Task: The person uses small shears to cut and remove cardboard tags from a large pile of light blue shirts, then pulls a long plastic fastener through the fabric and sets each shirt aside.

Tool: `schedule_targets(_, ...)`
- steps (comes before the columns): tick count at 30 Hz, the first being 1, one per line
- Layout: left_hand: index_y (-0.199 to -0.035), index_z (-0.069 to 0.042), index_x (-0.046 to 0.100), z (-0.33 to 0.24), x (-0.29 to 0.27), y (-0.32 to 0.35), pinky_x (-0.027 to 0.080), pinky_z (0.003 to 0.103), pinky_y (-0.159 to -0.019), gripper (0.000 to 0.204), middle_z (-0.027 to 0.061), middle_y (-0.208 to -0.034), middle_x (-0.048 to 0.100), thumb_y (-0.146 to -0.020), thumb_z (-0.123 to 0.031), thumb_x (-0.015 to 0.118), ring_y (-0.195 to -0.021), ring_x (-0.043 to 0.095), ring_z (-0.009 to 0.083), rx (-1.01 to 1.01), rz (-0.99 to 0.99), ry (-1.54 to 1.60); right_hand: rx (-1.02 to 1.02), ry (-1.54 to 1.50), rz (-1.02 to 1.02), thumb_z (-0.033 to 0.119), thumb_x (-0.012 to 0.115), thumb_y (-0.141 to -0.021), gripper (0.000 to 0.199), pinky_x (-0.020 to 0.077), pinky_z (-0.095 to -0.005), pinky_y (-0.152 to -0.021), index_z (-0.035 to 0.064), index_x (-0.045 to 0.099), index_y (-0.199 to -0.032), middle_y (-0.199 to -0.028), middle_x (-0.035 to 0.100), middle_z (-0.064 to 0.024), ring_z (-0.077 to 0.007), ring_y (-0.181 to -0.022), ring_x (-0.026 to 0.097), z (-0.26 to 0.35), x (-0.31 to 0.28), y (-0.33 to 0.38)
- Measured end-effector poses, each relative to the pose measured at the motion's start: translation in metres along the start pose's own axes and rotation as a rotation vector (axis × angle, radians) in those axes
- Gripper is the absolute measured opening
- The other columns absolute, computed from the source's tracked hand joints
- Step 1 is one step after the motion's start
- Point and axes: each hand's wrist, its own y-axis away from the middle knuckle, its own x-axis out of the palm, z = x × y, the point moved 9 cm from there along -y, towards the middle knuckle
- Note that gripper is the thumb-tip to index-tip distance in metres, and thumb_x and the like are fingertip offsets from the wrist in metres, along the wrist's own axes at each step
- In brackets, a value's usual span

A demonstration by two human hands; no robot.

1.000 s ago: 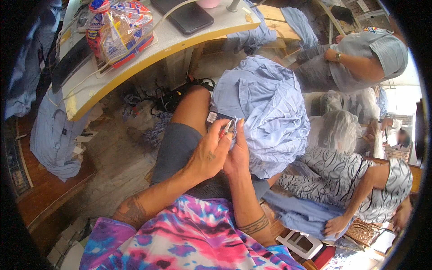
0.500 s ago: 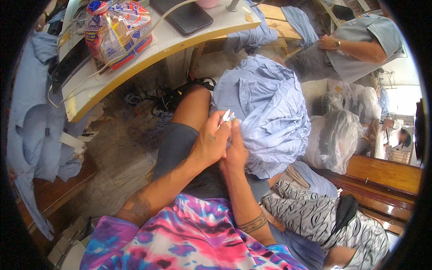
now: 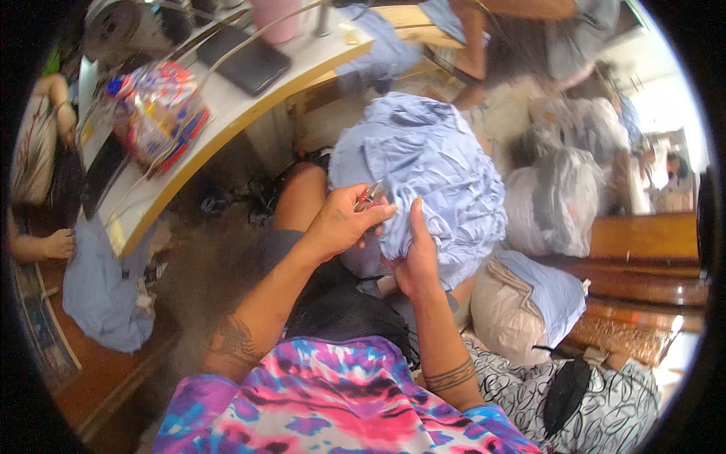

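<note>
1. Left hand, frame centre: wrapped round red-handled snips. Right hand: against blue cloth; grip cannot be told.
2. Blue cloth, bunched at centre: judged soft, light, limp; hold by a near fold.
3. Red-handled snips: judged stiff, sharp; grasp handles.

Snips, centre: partly hidden by left fingers. Pink container, upper edge: top cut off. Co-worker, upper right: blurred, cut off above.

Cloth: is looking matt, creased. Snips: are showing metal. Bag, sack: are gleaming in crumpled plastic. Bench: is presenting smooth top. Panel: is showing glossy wood.
</note>
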Motion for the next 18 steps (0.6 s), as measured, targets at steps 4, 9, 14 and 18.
schedule_targets(4,-0.101,-0.004,0.066,-0.048,0.015,-0.015,0.046,0.023,-0.046,0.02,-0.003,-0.074,0.062,-0.096,-0.02,0.075,-0.059,0.055,0.0045,0.108,-0.037,0.083,-0.162,-0.074,-0.112,0.059,0.044,-0.107,0.054,0.0497,-0.0346,-0.056,0.0118,0.066,-0.123,-0.093,0.073,-0.0063,-0.0182,-0.071,0.067,0.034,-0.03,0.022)
schedule_targets(9,-0.094,-0.002,0.066,-0.182,0.043,0.0,0.044,0.024,-0.046,0.019,-0.0023,-0.07,0.059,-0.095,-0.018,0.074,-0.053,0.052,0.0046,0.414,-0.065,-0.177,-0.218,-0.226,0.148,0.062,0.041,-0.107,0.067,0.0529,-0.0328,-0.05,0.0029,0.06,-0.131,-0.1,0.074,-0.0164,-0.0237,-0.065,0.068,0.078,-0.043,0.105)
schedule_targets(14,-0.09,0.0,0.064,-0.181,0.057,-0.097,0.046,0.028,-0.046,0.023,0.0045,-0.072,0.066,-0.098,-0.021,0.067,-0.048,0.054,0.0092,0.482,-0.124,-0.305,-0.425,-0.362,0.092,0.066,0.043,-0.105,0.075,0.0592,-0.0383,-0.073,0.0013,0.056,-0.14,-0.127,0.068,-0.0209,-0.0285,-0.102,0.068,0.12,-0.088,0.106)
schedule_targets(18,-0.11,-0.001,0.063,-0.113,0.035,-0.098,0.043,0.025,-0.043,0.025,0.0082,-0.083,0.072,-0.103,-0.025,0.061,-0.048,0.053,0.0081,0.368,-0.151,-0.185,-0.623,0.14,-0.354,0.052,0.069,-0.098,0.068,0.0551,-0.0392,-0.089,-0.0004,0.056,-0.139,-0.13,0.065,-0.019,-0.0282,-0.112,0.064,0.088,-0.15,0.078)
